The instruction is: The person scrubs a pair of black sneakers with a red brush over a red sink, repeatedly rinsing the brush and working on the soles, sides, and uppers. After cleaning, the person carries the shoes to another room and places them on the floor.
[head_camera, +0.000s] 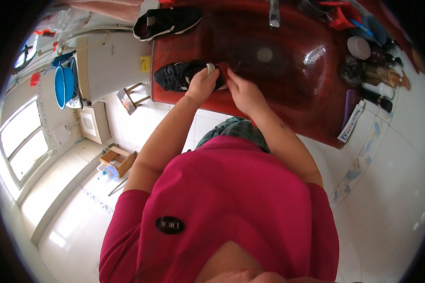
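Note:
A black lace-up sneaker [173, 76] lies at the left of the dark red sink counter [297, 116], toe to the left. My left hand [202, 85] grips the collar near its heel, thumb on a pale part of the lining. At the back of that heel, my right hand [247, 93] pinches what looks like a red cloth [224, 68], hard to tell from the counter. The shoe's inside is partly hidden by my left hand. A second black sneaker [170, 23] with a white sole edge rests at the counter's far left corner.
A metal faucet [274, 16] reaches over the basin with its round drain [264, 55]. Along the right stand bottles [379, 88], a white round lid [358, 47], a purple comb [348, 106] and a toothpaste tube [351, 121]. A small stool [129, 100] stands left of the counter.

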The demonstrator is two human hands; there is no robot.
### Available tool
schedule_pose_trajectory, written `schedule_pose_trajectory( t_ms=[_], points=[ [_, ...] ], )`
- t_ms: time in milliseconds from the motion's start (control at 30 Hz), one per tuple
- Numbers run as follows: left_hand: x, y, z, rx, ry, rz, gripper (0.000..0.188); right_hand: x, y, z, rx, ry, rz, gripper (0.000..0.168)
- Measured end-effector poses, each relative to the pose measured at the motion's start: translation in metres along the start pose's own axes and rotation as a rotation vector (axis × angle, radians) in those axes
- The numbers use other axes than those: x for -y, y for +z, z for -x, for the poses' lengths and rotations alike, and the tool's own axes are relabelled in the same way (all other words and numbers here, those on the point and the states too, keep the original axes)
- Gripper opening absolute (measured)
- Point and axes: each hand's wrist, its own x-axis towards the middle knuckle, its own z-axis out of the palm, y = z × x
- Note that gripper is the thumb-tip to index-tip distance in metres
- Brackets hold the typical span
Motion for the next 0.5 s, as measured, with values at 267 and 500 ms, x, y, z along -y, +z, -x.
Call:
schedule_pose_trajectory(
  t_ms=[267,500],
  points=[
    [0.006,-0.005,-0.002,-0.059,-0.024,-0.099,0.044,0.007,0.003,-0.01,-0.003,-0.079,-0.079,0.045],
    [0.022,-0.008,-0.033,-0.082,0.094,-0.342,0.051,0.012,0.005,-0.054,0.041,0.086,0.006,0.046]
  ],
)
